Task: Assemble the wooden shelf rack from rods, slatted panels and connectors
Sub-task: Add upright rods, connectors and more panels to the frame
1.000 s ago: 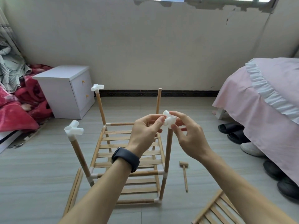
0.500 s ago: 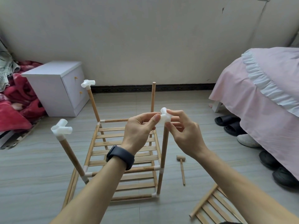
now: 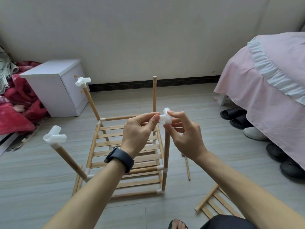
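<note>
The half-built wooden rack (image 3: 125,156) stands on the floor with two slatted tiers and upright rods at its corners. My left hand (image 3: 138,133) and my right hand (image 3: 184,134) both pinch a white plastic connector (image 3: 165,119) at the top of the near right rod (image 3: 166,154). White connectors cap the near left rod (image 3: 55,137) and the far left rod (image 3: 83,81). The far right rod (image 3: 154,93) has a bare top. A loose slatted panel (image 3: 214,205) lies on the floor at the lower right.
A small wooden mallet (image 3: 187,166) lies on the floor right of the rack. A white cabinet (image 3: 54,86) and red bedding (image 3: 14,104) are at the left. A pink-covered bed (image 3: 270,83) with shoes (image 3: 280,159) beside it fills the right. Loose rods (image 3: 77,180) lie left of the rack.
The view has tilted downward and come closer. Both hands stay on the connector at the top of the near right rod, turning it slightly.
</note>
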`<act>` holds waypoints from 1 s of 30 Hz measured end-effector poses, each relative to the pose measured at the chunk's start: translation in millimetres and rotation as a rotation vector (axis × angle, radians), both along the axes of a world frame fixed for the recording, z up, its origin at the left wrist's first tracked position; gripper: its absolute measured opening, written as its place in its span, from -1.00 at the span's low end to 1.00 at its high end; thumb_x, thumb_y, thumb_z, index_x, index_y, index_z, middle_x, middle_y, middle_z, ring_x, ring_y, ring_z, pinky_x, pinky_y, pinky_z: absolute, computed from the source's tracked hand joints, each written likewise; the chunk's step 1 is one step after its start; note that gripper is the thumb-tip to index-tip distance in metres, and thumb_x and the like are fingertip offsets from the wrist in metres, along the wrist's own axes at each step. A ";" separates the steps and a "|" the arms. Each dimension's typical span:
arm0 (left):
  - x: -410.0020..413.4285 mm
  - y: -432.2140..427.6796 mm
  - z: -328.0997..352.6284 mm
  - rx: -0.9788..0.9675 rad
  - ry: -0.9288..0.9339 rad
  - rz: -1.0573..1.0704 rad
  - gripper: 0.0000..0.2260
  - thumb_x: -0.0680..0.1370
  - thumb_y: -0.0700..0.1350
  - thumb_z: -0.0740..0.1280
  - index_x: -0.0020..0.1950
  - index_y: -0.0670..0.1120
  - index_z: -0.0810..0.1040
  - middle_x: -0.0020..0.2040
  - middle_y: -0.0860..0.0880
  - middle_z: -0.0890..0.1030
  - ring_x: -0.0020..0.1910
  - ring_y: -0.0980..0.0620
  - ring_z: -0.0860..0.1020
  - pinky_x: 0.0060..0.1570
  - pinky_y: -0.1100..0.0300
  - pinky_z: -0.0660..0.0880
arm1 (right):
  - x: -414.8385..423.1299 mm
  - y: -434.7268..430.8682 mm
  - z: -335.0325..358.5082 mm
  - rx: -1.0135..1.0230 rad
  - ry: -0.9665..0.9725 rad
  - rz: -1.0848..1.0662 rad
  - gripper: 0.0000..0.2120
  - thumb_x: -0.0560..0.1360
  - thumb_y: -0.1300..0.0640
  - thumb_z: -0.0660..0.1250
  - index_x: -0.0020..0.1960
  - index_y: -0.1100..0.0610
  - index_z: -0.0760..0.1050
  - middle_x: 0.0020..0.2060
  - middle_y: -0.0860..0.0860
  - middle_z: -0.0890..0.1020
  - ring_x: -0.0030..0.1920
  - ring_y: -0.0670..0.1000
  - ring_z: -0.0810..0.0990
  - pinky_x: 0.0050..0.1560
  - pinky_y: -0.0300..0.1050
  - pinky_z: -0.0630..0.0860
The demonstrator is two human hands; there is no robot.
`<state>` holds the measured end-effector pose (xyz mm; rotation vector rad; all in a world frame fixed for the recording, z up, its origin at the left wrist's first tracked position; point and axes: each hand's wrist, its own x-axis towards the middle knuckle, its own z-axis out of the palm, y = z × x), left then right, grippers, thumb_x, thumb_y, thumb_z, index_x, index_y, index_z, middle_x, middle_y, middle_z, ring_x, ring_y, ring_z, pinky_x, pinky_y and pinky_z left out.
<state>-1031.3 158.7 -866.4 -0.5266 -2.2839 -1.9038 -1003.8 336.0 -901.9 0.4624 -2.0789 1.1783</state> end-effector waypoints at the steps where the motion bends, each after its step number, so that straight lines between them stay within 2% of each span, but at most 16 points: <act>1: 0.9 -1.0 0.3 -0.003 0.003 0.000 -0.76 0.56 -0.03 0.41 0.19 -0.07 0.68 -0.02 0.03 0.72 -0.12 0.10 0.66 -0.12 0.23 0.61 | 0.7 -1.6 -0.1 -0.002 0.004 -0.001 -0.65 0.55 0.20 0.46 0.29 0.22 0.50 0.04 0.02 0.69 -0.02 -0.12 0.70 -0.02 -0.29 0.64; 4: 5.9 -3.5 1.3 -0.018 0.005 -0.013 -0.77 0.57 -0.04 0.40 0.19 -0.06 0.67 0.00 0.04 0.71 -0.11 0.12 0.67 -0.10 0.21 0.61 | 4.5 -5.8 0.0 -0.001 0.005 -0.009 -0.62 0.56 0.19 0.45 0.33 0.22 0.48 0.06 0.10 0.70 -0.03 -0.07 0.72 -0.04 -0.26 0.66; 6: 8.5 -4.2 2.6 -0.040 0.005 -0.028 -0.77 0.57 -0.04 0.39 0.20 -0.05 0.67 0.01 0.04 0.70 -0.12 0.11 0.67 -0.08 0.18 0.62 | 8.9 -6.3 -5.5 -0.058 -0.047 0.001 -0.56 0.56 0.16 0.45 0.40 0.14 0.43 0.05 0.01 0.69 -0.02 -0.13 0.71 -0.07 -0.25 0.66; 9: 8.8 -3.8 5.6 -0.075 0.031 -0.027 -0.83 0.59 -0.01 0.37 0.17 0.08 0.65 -0.02 0.09 0.69 -0.13 0.13 0.66 -0.11 0.23 0.61 | 13.5 -1.9 -26.0 -0.153 -0.313 0.049 -0.53 0.56 0.14 0.46 0.43 0.04 0.43 0.08 -0.09 0.69 0.07 -0.18 0.69 0.06 -0.19 0.66; 12: 10.3 -2.8 8.6 -0.134 0.066 -0.014 -0.86 0.61 0.01 0.33 0.13 0.23 0.56 -0.03 0.11 0.66 -0.14 0.18 0.65 -0.14 0.29 0.59 | 14.6 6.2 -51.5 0.012 -0.506 0.072 -0.68 0.60 0.20 0.39 0.35 0.08 0.54 0.14 -0.12 0.68 0.19 -0.15 0.64 0.23 -0.04 0.61; 15: 10.4 -3.0 9.7 -0.189 0.093 -0.033 -0.86 0.62 0.03 0.31 0.17 0.21 0.55 0.01 0.05 0.67 -0.09 0.12 0.65 -0.10 0.21 0.62 | 14.8 7.7 -58.2 0.144 -0.497 0.058 -0.79 0.65 0.19 0.31 0.28 0.12 0.51 0.09 -0.09 0.67 0.17 -0.08 0.65 0.20 -0.02 0.60; 19: 11.2 -6.0 10.5 -0.171 0.095 -0.078 -0.85 0.63 -0.02 0.31 0.13 0.23 0.55 -0.03 0.07 0.68 -0.10 0.18 0.65 -0.15 0.30 0.57 | 18.6 -3.2 -67.1 0.247 -0.413 -0.012 -0.88 0.66 0.19 0.26 0.19 0.15 0.45 -0.02 0.03 0.63 -0.04 0.08 0.64 -0.04 0.06 0.62; 22: 12.4 -13.2 9.8 -0.179 0.089 -0.087 -0.83 0.65 -0.07 0.30 0.15 0.18 0.59 -0.02 0.08 0.66 -0.16 0.14 0.65 -0.21 0.34 0.52 | 32.1 -20.0 -78.1 0.220 -0.302 -0.118 -0.89 0.64 0.22 0.29 0.16 0.13 0.44 -0.11 0.03 0.58 -0.18 0.07 0.59 -0.19 -0.24 0.52; 24: 12.5 -23.5 9.5 -0.170 0.071 -0.075 -0.82 0.65 -0.10 0.29 0.18 0.12 0.62 -0.03 0.08 0.67 -0.17 0.13 0.65 -0.22 0.34 0.52 | 38.7 -33.4 -81.0 0.223 -0.270 -0.119 -0.86 0.62 0.24 0.32 0.17 0.14 0.45 -0.12 0.04 0.58 -0.22 0.04 0.58 -0.25 -0.32 0.47; 27: 14.2 -42.9 9.5 -0.150 0.021 -0.041 -0.79 0.64 -0.10 0.31 0.25 0.06 0.60 -0.04 0.02 0.69 -0.15 0.10 0.66 -0.18 0.28 0.55 | 36.5 -51.7 -77.2 0.231 -0.258 -0.043 -0.86 0.62 0.24 0.33 0.16 0.18 0.46 -0.13 0.06 0.57 -0.23 0.05 0.57 -0.24 -0.21 0.54; 30: 20.8 -62.4 8.7 -0.134 0.029 0.013 -0.76 0.59 -0.07 0.39 0.26 0.04 0.60 -0.03 -0.03 0.69 -0.08 0.06 0.65 -0.06 0.15 0.60 | 23.9 -67.5 -70.8 0.273 -0.299 0.062 -0.91 0.65 0.20 0.27 0.13 0.18 0.46 -0.10 0.06 0.57 -0.18 0.11 0.57 -0.16 0.07 0.59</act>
